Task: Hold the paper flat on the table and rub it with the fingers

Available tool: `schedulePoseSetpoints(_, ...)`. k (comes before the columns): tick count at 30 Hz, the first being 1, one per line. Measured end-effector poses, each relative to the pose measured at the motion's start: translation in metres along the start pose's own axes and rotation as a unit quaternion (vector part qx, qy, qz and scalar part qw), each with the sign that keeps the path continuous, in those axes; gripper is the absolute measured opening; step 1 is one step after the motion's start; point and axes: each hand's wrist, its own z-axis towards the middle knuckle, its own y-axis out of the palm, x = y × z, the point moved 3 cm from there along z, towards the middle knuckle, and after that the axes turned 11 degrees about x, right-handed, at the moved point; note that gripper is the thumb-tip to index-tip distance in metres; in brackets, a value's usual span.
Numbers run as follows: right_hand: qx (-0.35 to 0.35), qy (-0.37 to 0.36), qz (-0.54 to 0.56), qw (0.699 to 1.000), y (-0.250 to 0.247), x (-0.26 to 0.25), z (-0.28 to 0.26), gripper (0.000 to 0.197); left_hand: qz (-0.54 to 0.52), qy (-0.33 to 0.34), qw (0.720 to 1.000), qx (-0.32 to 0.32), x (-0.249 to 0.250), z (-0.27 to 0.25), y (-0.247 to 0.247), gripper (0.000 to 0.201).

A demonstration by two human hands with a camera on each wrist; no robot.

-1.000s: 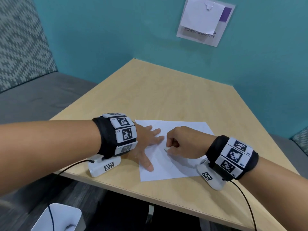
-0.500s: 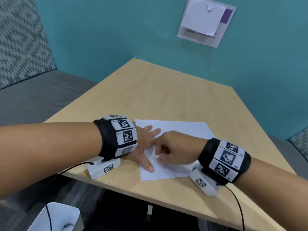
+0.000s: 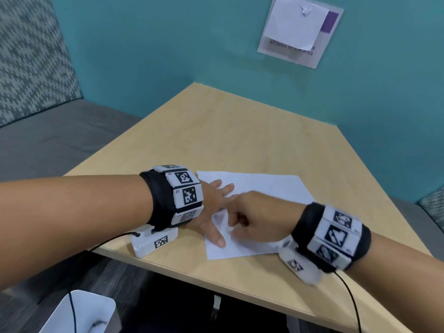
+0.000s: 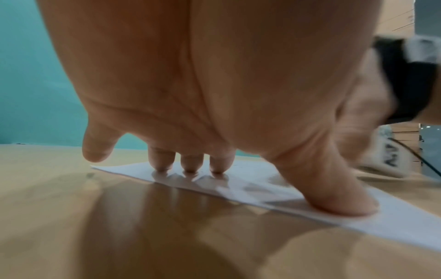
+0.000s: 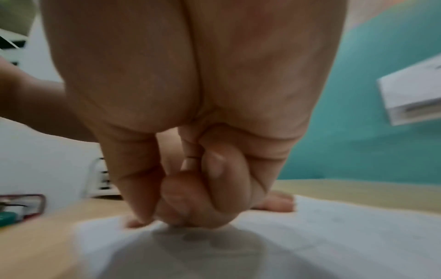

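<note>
Change: since the earlier frames the right hand (image 3: 254,219) has been drawn leftward across the paper (image 3: 269,186), ending close beside the left hand (image 3: 211,210), which has stayed planted.
Left hand: spread flat with straight fingers; three fingertips (image 4: 190,166) and the thumb (image 4: 334,196) are pressed onto the paper's edge, while the little finger is held off it.
Right hand: fingers are curled into a loose fist, knuckles and thumb tip (image 5: 143,217) pressed down on the sheet (whether anything is pinched inside cannot be told).
Paper: laid flat under both hands, mostly beyond and beneath the right hand, on the table (image 3: 240,131).
Risk: the sheet could be dragged or wrinkled if the right hand's pressure outweighs the left hand's hold; a crease could be run crooked, since the blur suggests a fast stroke.
Surroundings: a white bin (image 3: 86,311) is seen below the left forearm; a wall notice (image 3: 298,30) hangs well beyond the hands; a grey bench (image 3: 60,131) lies left of the left arm.
Obstruction: the left thumb lies directly in the right hand's path.
</note>
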Motion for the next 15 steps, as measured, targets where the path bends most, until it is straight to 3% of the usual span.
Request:
schedulePoseSetpoints(3, -0.014, -0.020, 0.006, 1.000, 0.004, -0.007, -0.008, 0.016, -0.001, -0.003, 1.000, -0.008, -0.002, 0.000, 0.001, 0.111)
schedulePoseSetpoints(7, 0.020, 0.035, -0.005, 0.999, -0.005, 0.014, -0.004, 0.010, 0.015, -0.008, 1.000, -0.005, -0.001, 0.002, 0.002, 0.117)
schedulePoseSetpoints(11, -0.015, -0.008, 0.013, 1.000, 0.004, -0.005, -0.016, 0.012, 0.011, -0.009, 1.000, -0.005, -0.004, 0.003, 0.003, 0.121)
schedulePoseSetpoints(15, 0.034, 0.060, -0.012, 0.998, -0.012, 0.025, -0.004, 0.015, 0.035, -0.013, 0.999, -0.014, 0.000, 0.001, -0.002, 0.118)
